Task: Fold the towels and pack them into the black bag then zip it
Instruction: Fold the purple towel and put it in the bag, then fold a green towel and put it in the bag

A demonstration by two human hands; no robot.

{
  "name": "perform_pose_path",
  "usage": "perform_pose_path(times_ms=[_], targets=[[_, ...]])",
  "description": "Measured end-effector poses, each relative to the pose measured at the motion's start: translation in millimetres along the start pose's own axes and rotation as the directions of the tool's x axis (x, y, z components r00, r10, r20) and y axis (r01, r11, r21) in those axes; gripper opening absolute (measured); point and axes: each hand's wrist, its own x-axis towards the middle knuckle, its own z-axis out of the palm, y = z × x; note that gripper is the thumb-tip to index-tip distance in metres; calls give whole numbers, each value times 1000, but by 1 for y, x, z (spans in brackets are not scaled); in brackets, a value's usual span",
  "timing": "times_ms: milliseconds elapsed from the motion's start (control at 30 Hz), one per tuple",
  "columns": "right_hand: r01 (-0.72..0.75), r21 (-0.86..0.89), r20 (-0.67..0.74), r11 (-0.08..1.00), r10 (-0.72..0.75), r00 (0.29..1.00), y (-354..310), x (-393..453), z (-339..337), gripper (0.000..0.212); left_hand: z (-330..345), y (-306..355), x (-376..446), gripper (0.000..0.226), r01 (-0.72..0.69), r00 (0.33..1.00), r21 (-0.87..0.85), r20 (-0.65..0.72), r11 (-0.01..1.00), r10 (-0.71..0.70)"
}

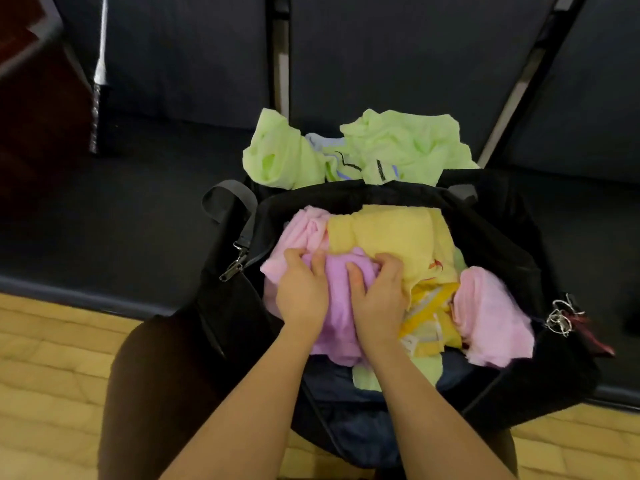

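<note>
The left hand (302,289) and the right hand (379,296) both press down on a lilac towel (337,306), fingers curled into its cloth so that each hand grips a fold of it; the two hands lie just beside each other, the lilac cloth bunched between them. This towel sits on top of the pile inside the open black bag (491,237). Touching it on the far side is a yellow towel (391,233), and to the left of that a pale pink towel (304,230). To the right another pink towel (491,317) spills over the bag's near rim, with a yellow-and-white striped cloth (429,317) between it and the right hand. The bag's zipper lies open, its metal pull (232,268) hanging at the left end beside a grey strap (225,199). Behind the bag, crumpled light green towels (405,147) lie unfolded on a dark cushioned bench (121,209). Wooden floor (45,375) shows below.
</note>
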Motion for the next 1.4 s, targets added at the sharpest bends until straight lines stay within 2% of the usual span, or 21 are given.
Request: perform_pose_path(times_ms=[133, 200, 300, 400, 500, 633, 733, 833, 900, 967, 1033, 1100, 1133, 1233, 1400], targets=[[-6, 5, -5, 1000, 6, 1000, 1, 0, 5, 34, 3, 0, -1, 26, -33, 999, 49, -25, 998, 34], [8, -7, 9, 1000, -8, 1000, 0, -1, 4, 35, 2, -2, -4, 30, -94, 995, 74, -22, 993, 95], [132, -162, -24, 978, -138, 990, -2, -5, 0, 41, -3, -6, -4, 36, -212, 974, 137, -48, 968, 220], [166, -299, -105, 940, -205, 973, -8, -11, -8, 48, -9, -7, -5, 37, -286, 947, 216, -83, 934, 309], [207, -245, -183, 947, -255, 949, -23, -6, -21, 45, -14, 2, -8, 34, -346, 914, 206, -146, 915, 379], [267, -9, -243, 964, -261, 934, -68, 31, -34, 35, -35, 34, 23, 36, -411, 857, 145, -274, 900, 435], [194, 92, -170, 977, -177, 969, -99, 72, -29, 35, -52, 58, 72, 39, -383, 862, 112, -314, 917, 398], [117, 106, -63, 988, -110, 992, -121, 113, -11, 38, -55, 72, 124, 45, -272, 918, 118, -264, 955, 295], [49, 129, 26, 990, -53, 998, -128, 134, 12, 39, -46, 77, 153, 47, -167, 970, 152, -149, 974, 190], [-12, 180, 89, 984, -4, 996, -126, 145, 37, 40, -35, 80, 181, 47, -95, 995, 227, 30, 969, 90], [-50, 195, 130, 980, 25, 991, -120, 151, 63, 40, -29, 77, 212, 45, -43, 982, 297, 190, 954, -15], [-79, 198, 155, 977, 48, 987, -112, 153, 78, 40, -25, 72, 233, 45, -113, 957, 412, 291, 904, -13], [-95, 206, 161, 974, 62, 985, -109, 154, 83, 40, -23, 67, 239, 44, -133, 963, 439, 270, 889, 11], [-124, 220, 156, 968, 91, 984, -105, 160, 89, 38, -26, 63, 235, 46, -91, 996, 326, 27, 941, 87], [-133, 223, 193, 966, 90, 977, -110, 160, 84, 39, -38, 74, 219, 39, -54, 998, 108, 45, 993, 49]])
